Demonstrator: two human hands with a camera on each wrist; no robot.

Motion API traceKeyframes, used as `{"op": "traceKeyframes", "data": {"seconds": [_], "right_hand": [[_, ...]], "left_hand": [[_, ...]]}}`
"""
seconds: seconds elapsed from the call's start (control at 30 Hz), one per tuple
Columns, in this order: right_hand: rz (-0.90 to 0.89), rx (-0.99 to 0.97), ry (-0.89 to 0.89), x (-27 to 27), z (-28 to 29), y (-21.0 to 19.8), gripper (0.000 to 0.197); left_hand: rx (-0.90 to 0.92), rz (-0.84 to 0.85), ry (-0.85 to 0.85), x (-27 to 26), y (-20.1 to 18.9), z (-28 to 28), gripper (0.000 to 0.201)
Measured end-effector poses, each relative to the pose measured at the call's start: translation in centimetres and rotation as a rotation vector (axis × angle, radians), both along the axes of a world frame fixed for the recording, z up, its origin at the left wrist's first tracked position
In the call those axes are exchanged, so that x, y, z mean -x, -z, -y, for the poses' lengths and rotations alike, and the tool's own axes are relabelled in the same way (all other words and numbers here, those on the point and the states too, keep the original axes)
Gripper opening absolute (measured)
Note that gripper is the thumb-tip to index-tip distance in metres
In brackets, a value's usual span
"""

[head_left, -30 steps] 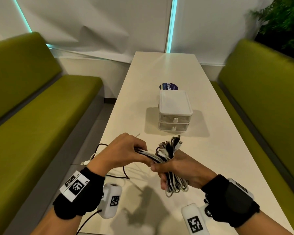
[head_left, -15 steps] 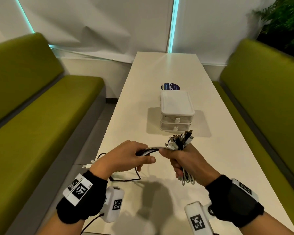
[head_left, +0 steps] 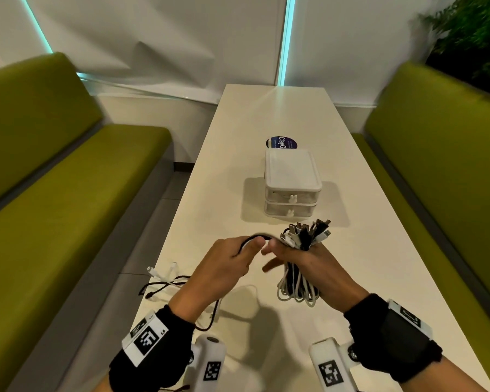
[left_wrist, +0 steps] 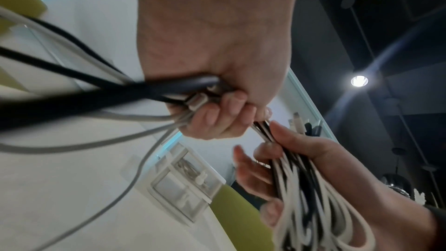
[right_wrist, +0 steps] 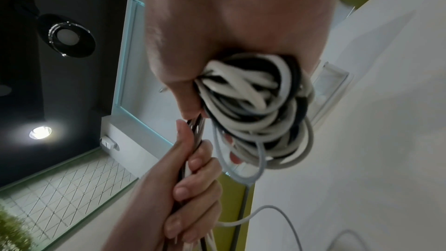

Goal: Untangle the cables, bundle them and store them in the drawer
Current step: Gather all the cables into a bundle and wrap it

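Note:
My right hand (head_left: 303, 258) grips a folded bundle of white and black cables (head_left: 297, 284) upright; its plugs (head_left: 309, 233) fan out above the fist and its loops (right_wrist: 253, 102) hang below. Close beside it, my left hand (head_left: 232, 261) grips the loose strands (left_wrist: 169, 91) that arch over to the bundle. The trailing ends (head_left: 164, 281) lie on the table near its left edge. The small white two-drawer box (head_left: 292, 182) stands further back, both drawers pushed in.
The long white table (head_left: 379, 278) runs between two green benches (head_left: 54, 193). A round dark sticker (head_left: 282, 142) lies behind the drawer box. A plant (head_left: 470, 38) is at the back right.
Both hands rose and moved away from me toward the drawer box. The left hand has closed in on the right, and the strands between them now form a short arch.

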State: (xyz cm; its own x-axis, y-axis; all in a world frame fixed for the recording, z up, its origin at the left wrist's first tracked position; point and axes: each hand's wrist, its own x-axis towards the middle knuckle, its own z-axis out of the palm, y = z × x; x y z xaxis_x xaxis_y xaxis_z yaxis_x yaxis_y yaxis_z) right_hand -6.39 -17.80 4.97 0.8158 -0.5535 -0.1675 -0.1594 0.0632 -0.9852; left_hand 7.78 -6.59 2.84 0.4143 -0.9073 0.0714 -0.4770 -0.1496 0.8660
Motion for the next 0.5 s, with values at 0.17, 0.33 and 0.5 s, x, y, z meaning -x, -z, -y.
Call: {"op": "traceKeyframes", "data": {"seconds": [0.17,0.33,0.5], "right_hand": [[0.037,0.001,-0.01,0.0,-0.2,0.4,0.028],[0.133,-0.203,-0.054,-0.7,-0.7,0.7,0.053],[0.093,-0.227,-0.102,-0.8,-0.8,0.5,0.056]], "left_hand": [[0.04,-0.227,-0.057,1.8,-0.6,0.5,0.053],[0.065,-0.251,-0.072,2.5,-0.1,1.2,0.062],[-0.014,-0.214,-0.058,2.5,0.8,1.7,0.075]]}}
